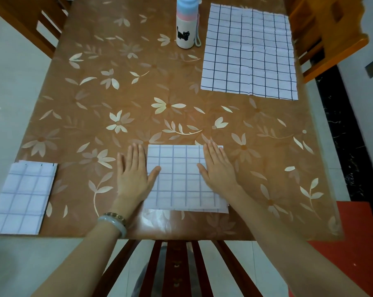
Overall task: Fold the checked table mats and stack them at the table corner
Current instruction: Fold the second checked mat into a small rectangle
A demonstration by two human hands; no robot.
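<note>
The folded mat (pixel 184 179) lies near the front table edge (pixel 181 232), flattened by both hands. The left hand (pixel 134 174) rests mostly beside it, thumb on the cloth; the right hand (pixel 217 168) presses its right side, fingers straight. Next, seemingly, carry it to the folded mat at the corner (pixel 23 198); the unfolded mat (pixel 248 52) by the bottle (pixel 186 22) remains.

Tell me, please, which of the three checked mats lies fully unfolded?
The far-right mat beside the bottle: it lies spread out flat, while the middle mat at the near edge and the near-left corner mat are folded smaller.
</note>
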